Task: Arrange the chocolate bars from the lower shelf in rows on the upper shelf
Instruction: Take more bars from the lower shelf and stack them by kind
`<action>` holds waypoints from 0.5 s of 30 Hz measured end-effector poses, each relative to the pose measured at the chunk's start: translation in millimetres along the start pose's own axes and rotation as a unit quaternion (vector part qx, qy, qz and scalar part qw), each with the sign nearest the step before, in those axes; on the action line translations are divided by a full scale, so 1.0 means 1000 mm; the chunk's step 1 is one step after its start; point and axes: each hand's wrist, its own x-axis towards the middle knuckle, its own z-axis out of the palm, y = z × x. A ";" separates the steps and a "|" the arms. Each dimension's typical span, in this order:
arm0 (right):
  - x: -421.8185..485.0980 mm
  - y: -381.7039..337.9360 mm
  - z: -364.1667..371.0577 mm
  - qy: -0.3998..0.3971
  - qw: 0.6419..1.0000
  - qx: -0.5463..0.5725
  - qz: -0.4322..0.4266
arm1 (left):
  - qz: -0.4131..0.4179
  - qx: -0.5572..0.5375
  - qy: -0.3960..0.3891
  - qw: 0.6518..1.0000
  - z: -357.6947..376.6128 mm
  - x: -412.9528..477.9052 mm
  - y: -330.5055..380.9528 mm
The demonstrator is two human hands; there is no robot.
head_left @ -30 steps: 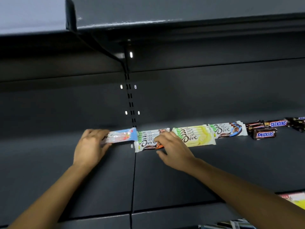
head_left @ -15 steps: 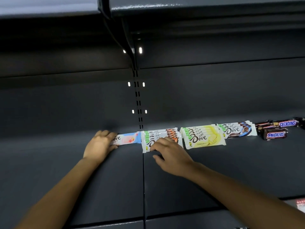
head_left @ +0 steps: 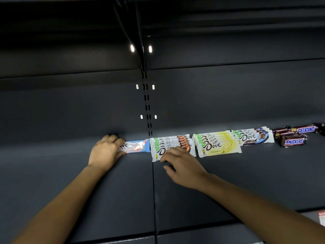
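On the dark upper shelf (head_left: 246,182) a row of Dove chocolate bars runs along the back. My left hand (head_left: 105,152) grips the left end of a light-blue Dove bar (head_left: 136,147), which lies flat at the row's left end against the orange stack. My right hand (head_left: 181,164) rests its fingertips on the front edge of the orange Dove stack (head_left: 169,142), covering part of it. To the right lie a yellow Dove stack (head_left: 218,144) and a blue-and-brown Dove stack (head_left: 253,136).
Snickers bars (head_left: 293,141) lie at the row's far right. A slotted upright post (head_left: 147,103) divides the back panel. Another shelf (head_left: 211,14) overhangs above. A red-and-white packet (head_left: 321,217) shows on the lower shelf at the bottom right.
The light-blue bar has come down from a tilted, lifted pose to lie flat beside the orange stack. My right hand has stayed on the orange stack.
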 end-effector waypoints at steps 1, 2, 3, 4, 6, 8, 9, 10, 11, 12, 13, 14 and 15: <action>0.000 0.000 0.000 -0.003 1.000 -0.001 0.002 | -0.004 0.004 0.000 1.000 0.000 0.000 0.001; -0.001 0.000 0.000 -0.006 1.000 -0.002 0.004 | -0.007 0.007 0.000 1.000 0.000 0.000 0.002; -0.002 0.001 -0.001 -0.010 1.000 -0.003 0.007 | -0.010 0.008 0.001 1.000 0.000 0.000 0.003; -0.002 0.002 -0.001 -0.014 1.000 -0.003 0.011 | -0.011 0.007 0.003 1.000 0.000 0.000 0.003; -0.004 0.004 -0.003 -0.019 1.000 -0.004 0.020 | -0.010 0.006 0.008 1.000 0.001 -0.001 0.004; -0.006 0.006 -0.005 -0.024 0.999 -0.005 0.032 | -0.001 0.015 0.008 1.000 0.002 -0.003 0.005; -0.008 0.007 -0.007 -0.026 0.999 -0.004 0.038 | 0.005 0.022 0.008 1.000 0.001 -0.004 0.007; -0.010 0.009 -0.008 -0.027 0.999 -0.004 0.044 | 0.010 0.028 0.010 1.000 0.001 -0.006 0.009; -0.012 0.010 -0.009 -0.028 0.998 -0.005 0.051 | 0.013 0.033 0.013 0.999 0.000 -0.007 0.013; -0.015 0.012 -0.011 -0.027 0.998 -0.006 0.057 | 0.015 0.037 0.016 0.999 -0.002 -0.009 0.017; -0.018 0.013 -0.013 -0.026 0.998 -0.006 0.063 | 0.013 0.038 0.020 0.999 -0.005 -0.010 0.024; -0.021 0.015 -0.016 -0.025 0.997 -0.006 0.070 | 0.010 0.035 0.025 0.999 -0.007 -0.012 0.033; -0.025 0.016 -0.019 -0.024 0.997 -0.006 0.078 | 0.004 0.026 0.029 0.999 -0.011 -0.015 0.045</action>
